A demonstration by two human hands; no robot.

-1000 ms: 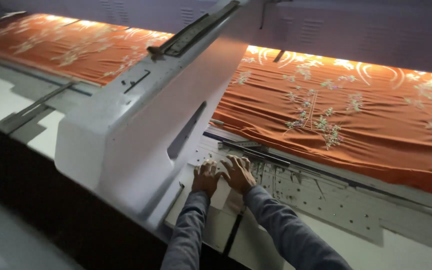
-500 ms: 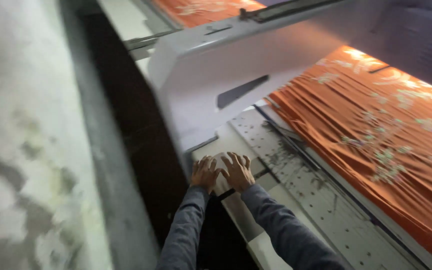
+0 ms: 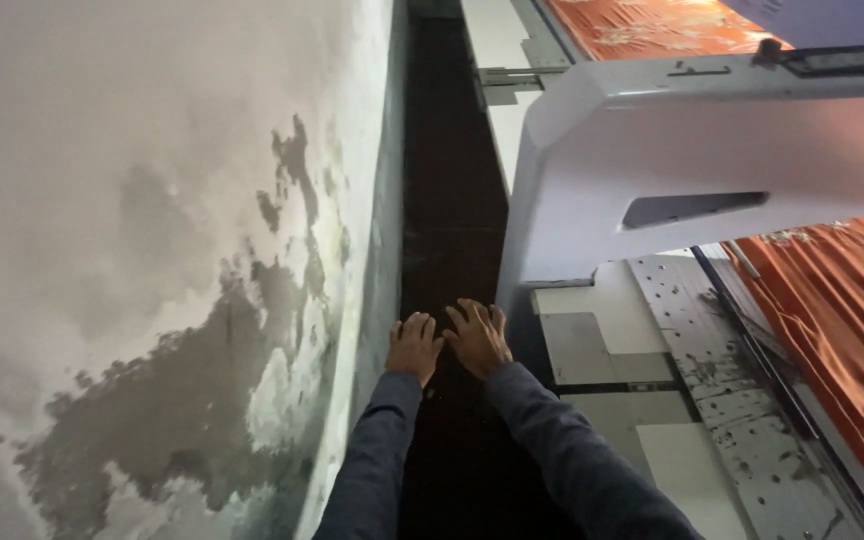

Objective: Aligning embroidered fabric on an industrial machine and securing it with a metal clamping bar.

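Left hand and right hand hover side by side, each grip open and empty, white machine housing just right.

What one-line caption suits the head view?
Both hands, left and right, spread empty beside a white machine carrying orange fabric.

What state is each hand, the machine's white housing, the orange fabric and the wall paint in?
Left hand: open, empty, fingers spread.
Right hand: open, empty, beside the left hand.
White machine housing: closed, spanning the table.
Orange patterned fabric: spread out, rippled.
Wall paint: stained, peeling in dark patches.
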